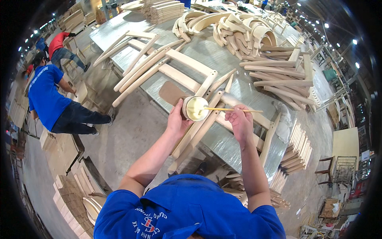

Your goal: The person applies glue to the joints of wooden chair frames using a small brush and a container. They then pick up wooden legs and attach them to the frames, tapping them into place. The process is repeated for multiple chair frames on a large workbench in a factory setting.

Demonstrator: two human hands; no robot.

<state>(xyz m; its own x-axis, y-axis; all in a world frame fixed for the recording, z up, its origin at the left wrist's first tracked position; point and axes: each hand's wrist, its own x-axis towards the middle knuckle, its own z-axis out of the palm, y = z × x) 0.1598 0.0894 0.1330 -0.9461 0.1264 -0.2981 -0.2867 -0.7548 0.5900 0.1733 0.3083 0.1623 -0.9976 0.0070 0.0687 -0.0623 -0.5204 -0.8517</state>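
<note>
Glue-loading step: small round tub of pale yellow glue (195, 108) is being clamped in left hand (177, 119) above the desk (223, 59), thin wooden stick (232, 110) being pinched in right hand (240, 119), tip dipped; coating a joint likely next.

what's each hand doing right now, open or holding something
Left hand: closed around a small round container of pale yellow glue.
Right hand: closed on a thin wooden stick, its tip in the container.
</note>
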